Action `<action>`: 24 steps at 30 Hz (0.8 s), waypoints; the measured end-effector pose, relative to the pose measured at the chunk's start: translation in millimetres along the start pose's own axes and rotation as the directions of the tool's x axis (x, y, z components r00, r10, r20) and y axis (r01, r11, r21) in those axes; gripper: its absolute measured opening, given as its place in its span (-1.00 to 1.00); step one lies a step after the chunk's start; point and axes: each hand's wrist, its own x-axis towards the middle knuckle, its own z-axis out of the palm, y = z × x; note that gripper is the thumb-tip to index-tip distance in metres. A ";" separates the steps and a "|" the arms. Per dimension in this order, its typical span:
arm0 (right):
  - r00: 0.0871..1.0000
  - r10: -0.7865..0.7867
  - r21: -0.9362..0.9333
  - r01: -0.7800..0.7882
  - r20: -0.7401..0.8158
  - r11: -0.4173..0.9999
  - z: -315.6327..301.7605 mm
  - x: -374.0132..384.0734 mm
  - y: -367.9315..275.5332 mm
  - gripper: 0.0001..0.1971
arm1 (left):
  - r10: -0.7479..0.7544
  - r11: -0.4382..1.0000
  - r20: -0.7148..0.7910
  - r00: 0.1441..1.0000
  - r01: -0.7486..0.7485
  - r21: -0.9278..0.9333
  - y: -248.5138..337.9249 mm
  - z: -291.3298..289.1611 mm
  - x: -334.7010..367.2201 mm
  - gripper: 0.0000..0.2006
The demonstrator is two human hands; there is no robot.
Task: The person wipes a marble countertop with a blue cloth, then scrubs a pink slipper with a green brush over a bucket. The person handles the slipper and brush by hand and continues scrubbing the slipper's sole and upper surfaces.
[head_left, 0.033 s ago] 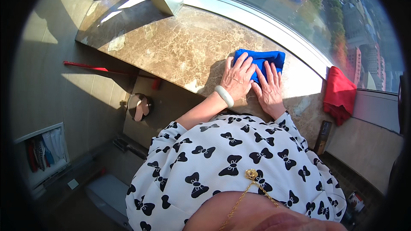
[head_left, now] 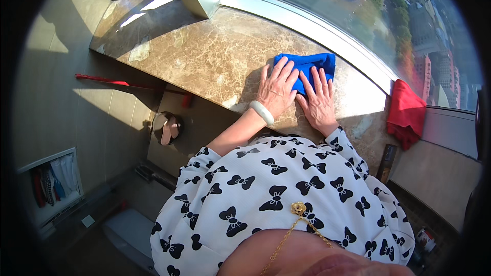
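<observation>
A folded blue cloth (head_left: pixel 322 62) lies on the brown marble windowsill (head_left: pixel 204 56), close to the white window frame. My left hand (head_left: pixel 276 89) rests flat on the cloth's left part, fingers stretched out, with a pale bangle (head_left: pixel 262 113) round the wrist. Beside it, my right hand (head_left: pixel 319 99) presses down on the cloth's near middle, its fingers spread. Neither hand grips the cloth; both palms face down. The part of the cloth beneath my fingers is hidden.
A red cloth (head_left: pixel 406 115) hangs over the sill's right end, near a dark upright piece (head_left: pixel 386 163). Window glass (head_left: pixel 317 15) rises beyond the sill, reflecting the hands. At the left are a red bar (head_left: pixel 102 79) and a round dark container (head_left: pixel 166 128).
Both hands and the blue cloth under them have slid a little to the left and slightly toward the window. The red cloth has stayed where it was.
</observation>
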 end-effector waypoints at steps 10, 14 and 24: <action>0.996 -0.065 -0.146 0.074 0.068 0.987 -8.9 97.0 -0.9 -0.48 | 0.018 0.997 -0.027 0.999 -0.020 -0.079 -24.8 -15.4 -10.7 -0.49; 0.993 0.116 -0.036 -0.117 -0.025 0.992 -8.8 73.5 25.2 -0.44 | 0.025 0.994 -0.088 0.996 -0.034 -0.103 -30.8 -9.5 -5.4 -0.53; 0.937 -0.345 0.241 0.347 -0.051 0.906 77.0 254.7 -94.9 -0.19 | -0.568 0.802 -0.087 0.818 0.574 0.166 -97.5 -51.9 -11.8 -0.33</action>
